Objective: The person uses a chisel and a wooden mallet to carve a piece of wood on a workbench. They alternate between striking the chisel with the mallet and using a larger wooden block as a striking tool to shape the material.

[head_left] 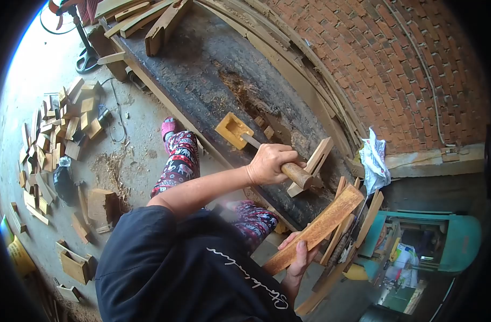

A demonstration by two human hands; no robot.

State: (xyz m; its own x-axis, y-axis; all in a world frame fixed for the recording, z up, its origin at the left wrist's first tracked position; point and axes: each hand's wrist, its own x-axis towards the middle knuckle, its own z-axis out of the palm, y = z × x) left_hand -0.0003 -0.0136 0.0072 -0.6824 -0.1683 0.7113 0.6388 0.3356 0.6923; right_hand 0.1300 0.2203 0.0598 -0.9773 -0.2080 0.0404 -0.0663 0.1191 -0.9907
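My left hand [273,163] is wrapped round a chisel [296,175]. The wooden handle sticks out behind the fist, and the steel blade points up-left. Its tip meets the near edge of a pale wooden block [222,129] that has a rectangular hollow with shavings in it. The block lies on the dark, worn bench [192,70]. Lower right, my right hand [298,263] grips a long, rough brown wooden bar [326,220], thumb on the near face, fingers on the far side. The bar is tilted, apart from the chisel handle. Beside the handle lies a slotted wooden piece [319,156].
Wood offcuts [57,129] are heaped on the floor at left, near a larger block [102,206]. Long planks line the brick wall [363,64]. A green machine [460,241] stands at lower right, a white plastic bag [375,163] above it. A fan [84,53] stands upper left.
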